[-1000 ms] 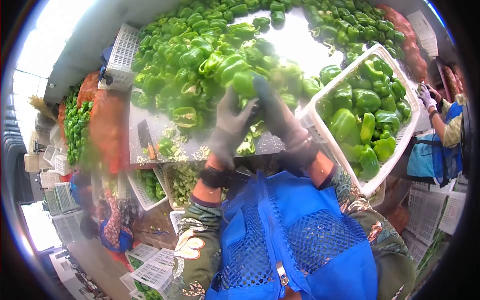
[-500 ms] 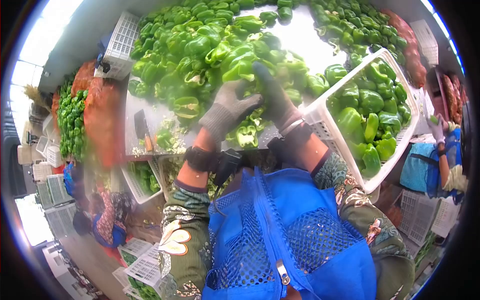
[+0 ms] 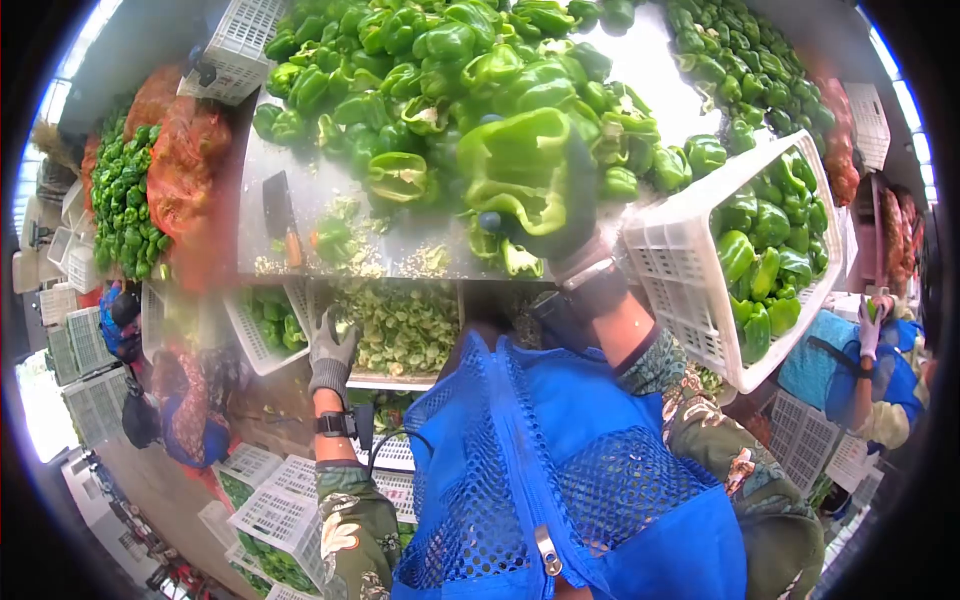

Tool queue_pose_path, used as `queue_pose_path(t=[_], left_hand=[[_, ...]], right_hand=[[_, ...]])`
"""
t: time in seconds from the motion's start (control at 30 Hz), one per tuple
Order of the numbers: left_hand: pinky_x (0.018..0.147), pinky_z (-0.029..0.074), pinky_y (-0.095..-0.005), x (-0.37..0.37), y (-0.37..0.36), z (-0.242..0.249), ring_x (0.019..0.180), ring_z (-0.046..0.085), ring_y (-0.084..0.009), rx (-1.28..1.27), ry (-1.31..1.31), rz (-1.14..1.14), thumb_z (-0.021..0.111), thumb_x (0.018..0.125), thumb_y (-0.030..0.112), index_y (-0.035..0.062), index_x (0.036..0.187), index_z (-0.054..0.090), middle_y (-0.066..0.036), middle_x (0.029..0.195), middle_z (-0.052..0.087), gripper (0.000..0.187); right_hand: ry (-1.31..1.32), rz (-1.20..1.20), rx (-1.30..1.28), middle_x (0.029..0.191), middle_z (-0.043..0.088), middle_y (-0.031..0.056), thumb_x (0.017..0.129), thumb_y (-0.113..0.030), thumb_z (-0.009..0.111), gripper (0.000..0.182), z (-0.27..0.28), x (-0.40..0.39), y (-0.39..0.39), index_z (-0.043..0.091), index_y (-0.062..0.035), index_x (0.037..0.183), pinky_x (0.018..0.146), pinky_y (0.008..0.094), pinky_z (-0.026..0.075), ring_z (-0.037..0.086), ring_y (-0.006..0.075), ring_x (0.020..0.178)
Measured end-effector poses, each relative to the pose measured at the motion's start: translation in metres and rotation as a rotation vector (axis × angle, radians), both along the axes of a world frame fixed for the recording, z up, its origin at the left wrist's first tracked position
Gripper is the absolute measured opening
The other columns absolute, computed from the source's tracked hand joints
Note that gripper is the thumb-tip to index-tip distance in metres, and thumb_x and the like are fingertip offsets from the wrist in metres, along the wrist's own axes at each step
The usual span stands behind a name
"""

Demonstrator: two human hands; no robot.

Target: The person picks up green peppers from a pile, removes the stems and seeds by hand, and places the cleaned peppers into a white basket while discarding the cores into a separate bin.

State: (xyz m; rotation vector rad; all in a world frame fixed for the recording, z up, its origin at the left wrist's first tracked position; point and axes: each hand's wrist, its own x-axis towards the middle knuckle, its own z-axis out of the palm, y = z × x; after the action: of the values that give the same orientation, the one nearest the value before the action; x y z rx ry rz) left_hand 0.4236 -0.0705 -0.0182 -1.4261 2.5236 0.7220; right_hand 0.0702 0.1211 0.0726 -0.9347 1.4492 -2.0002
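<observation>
My right hand (image 3: 574,215), in a dark glove, grips a green bell pepper (image 3: 515,170) with a large hole that shows its pale hollow inside. It is held above the table's front edge, with dark fingertips around its side. My left hand (image 3: 331,350), in a grey glove, is down at the left side of a bin of pale pepper cores (image 3: 400,325), below the table. Its fingers are apart, with a bit of pale green between them and the bin. Behind the held pepper lies a heap of green peppers (image 3: 400,60), some cut open.
A knife (image 3: 278,205) with a wooden handle lies on the metal table (image 3: 258,150) at the left, near scattered seeds. A white crate (image 3: 675,265) of peppers stands tilted on the right. Another crate (image 3: 260,345) sits below left. Co-workers (image 3: 200,410) (image 3: 885,370) are at both sides.
My left hand has left the pepper and moved down and left to the core bin. My right hand still holds the pepper, whose hollow inside now faces the camera.
</observation>
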Motion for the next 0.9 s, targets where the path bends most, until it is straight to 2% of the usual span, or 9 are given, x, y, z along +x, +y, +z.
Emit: queue_pose_path(t=[0.13, 0.2, 0.33, 0.47, 0.53, 0.67, 0.7, 0.8, 0.9], left_hand=[[0.104, 0.034, -0.0434, -0.039, 0.009, 0.019, 0.124, 0.042, -0.0392, -0.235, 0.07, -0.003, 0.061, 0.085, 0.035, -0.0007, 0.132, 0.044, -0.026, 0.129, 0.048, 0.062], [0.101, 0.039, -0.0393, -0.078, 0.017, 0.052, 0.114, 0.053, -0.0337, 0.017, 0.289, -0.035, 0.058, 0.09, 0.032, -0.0021, 0.129, 0.049, -0.021, 0.122, 0.055, 0.053], [0.085, 0.048, -0.0293, -0.109, 0.046, 0.043, 0.098, 0.057, -0.0172, 0.313, 0.647, -0.061, 0.059, 0.092, 0.013, -0.0026, 0.129, 0.05, -0.011, 0.116, 0.06, 0.041], [0.076, 0.05, -0.0272, -0.095, 0.051, 0.006, 0.094, 0.06, -0.0175, 0.697, 0.509, 0.177, 0.059, 0.091, 0.019, -0.0003, 0.121, 0.054, -0.009, 0.108, 0.063, 0.036], [0.059, 0.047, -0.0264, -0.091, 0.05, -0.015, 0.072, 0.055, -0.0117, 0.777, 0.525, 0.445, 0.063, 0.089, 0.027, 0.0063, 0.104, 0.06, -0.001, 0.089, 0.06, 0.025], [0.05, 0.046, -0.0285, -0.07, 0.016, -0.056, 0.065, 0.056, -0.0137, 0.702, 0.371, 0.462, 0.058, 0.094, 0.023, 0.0102, 0.108, 0.057, -0.002, 0.09, 0.062, 0.019], [0.049, 0.046, -0.0278, -0.075, 0.019, -0.052, 0.063, 0.054, -0.0124, 0.679, 0.349, 0.43, 0.058, 0.093, 0.023, 0.0105, 0.106, 0.058, 0.0, 0.086, 0.061, 0.018], [0.048, 0.043, -0.0254, -0.106, 0.042, -0.021, 0.058, 0.051, -0.0107, 0.684, 0.338, 0.396, 0.059, 0.092, 0.019, 0.0097, 0.1, 0.06, 0.001, 0.079, 0.058, 0.012], [0.05, 0.043, -0.024, -0.143, 0.073, 0.004, 0.059, 0.051, -0.0101, 0.75, 0.34, 0.323, 0.06, 0.091, 0.018, 0.0082, 0.1, 0.06, 0.001, 0.078, 0.057, 0.013]], right_hand=[[-0.045, 0.133, 0.196, 0.119, 0.057, 0.0174, 0.083, -0.055, 0.059, 0.06, 0.025, 0.003, -0.037, 0.053, -0.0157, 0.127, 0.084, 0.0376, 0.053, 0.064, 0.0308, 0.094], [0.961, -0.148, 0.731, 0.122, 0.054, 0.0193, 0.08, -0.052, 0.065, 0.053, -0.008, -0.001, -0.058, 0.058, -0.0225, 0.122, 0.091, 0.042, 0.048, 0.059, 0.0336, 0.104], [0.273, -0.323, 0.28, 0.125, 0.05, 0.0207, 0.077, -0.044, 0.073, 0.052, 0.041, -0.016, -0.021, 0.059, -0.0176, 0.119, 0.101, 0.0411, 0.04, 0.049, 0.0371, 0.118], [0.748, -0.661, 0.226, 0.122, 0.052, 0.0146, 0.08, -0.017, 0.073, 0.045, 0.09, -0.061, 0.125, 0.056, -0.0116, 0.121, 0.1, 0.0395, 0.043, 0.05, 0.0296, 0.117], [0.124, -0.51, -0.112, 0.116, 0.059, 0.0118, 0.076, 0.015, 0.059, 0.059, 0.098, -0.086, 0.233, 0.045, -0.0115, 0.127, 0.09, 0.0296, 0.053, 0.06, 0.0243, 0.106], [0.984, -1.345, 0.961, 0.106, 0.064, 0.0126, 0.085, -0.023, 0.067, 0.046, 0.061, -0.164, 0.508, 0.052, -0.0073, 0.125, 0.075, 0.0325, 0.053, 0.065, 0.0205, 0.083], [0.852, -1.464, 1.185, 0.102, 0.063, 0.0092, 0.084, -0.023, 0.068, 0.04, 0.064, -0.174, 0.562, 0.057, -0.0066, 0.119, 0.078, 0.0315, 0.052, 0.063, 0.0175, 0.086], [0.634, -1.375, 1.003, 0.119, 0.055, 0.0079, 0.084, -0.017, 0.068, 0.039, 0.051, -0.187, 0.658, 0.057, -0.0119, 0.121, 0.096, 0.0335, 0.043, 0.053, 0.022, 0.111], [0.656, -1.396, 1.017, 0.124, 0.053, 0.01, 0.084, -0.02, 0.068, 0.043, 0.071, -0.193, 0.602, 0.054, -0.016, 0.125, 0.099, 0.0366, 0.042, 0.052, 0.0254, 0.116]])
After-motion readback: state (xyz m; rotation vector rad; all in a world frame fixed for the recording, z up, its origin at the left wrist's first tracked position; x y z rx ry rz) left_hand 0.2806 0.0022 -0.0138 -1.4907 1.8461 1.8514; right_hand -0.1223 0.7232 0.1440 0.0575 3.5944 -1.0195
